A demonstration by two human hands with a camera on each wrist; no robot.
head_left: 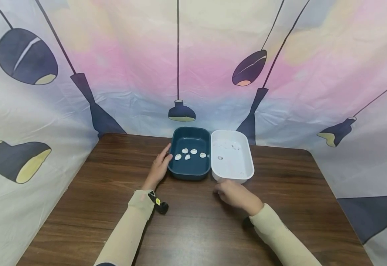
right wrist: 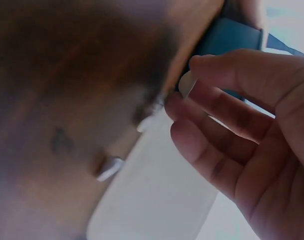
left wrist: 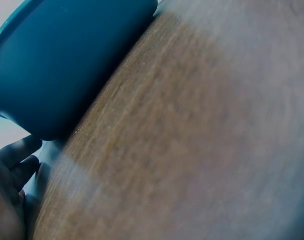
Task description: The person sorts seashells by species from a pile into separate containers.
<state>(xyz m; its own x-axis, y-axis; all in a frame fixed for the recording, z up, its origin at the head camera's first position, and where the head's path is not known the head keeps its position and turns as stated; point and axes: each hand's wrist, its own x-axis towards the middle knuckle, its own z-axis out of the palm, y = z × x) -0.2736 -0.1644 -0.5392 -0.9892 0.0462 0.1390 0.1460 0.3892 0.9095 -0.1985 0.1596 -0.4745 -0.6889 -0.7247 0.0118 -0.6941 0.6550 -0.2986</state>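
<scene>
- One small white piece is pinched between the thumb and forefinger of my right hand, just before the near end of the white tray.
- Only the right wrist view shows that piece, its long axis slanting from lower left to upper right there; my hand hides it from the head view.
- That view alone gives two pale bits by the white tray's wall, too blurred to identify.
- My left hand, fingers loosely extended, rests against the teal tray's left side.
- Five white shell-like pieces lie inside it.
</scene>
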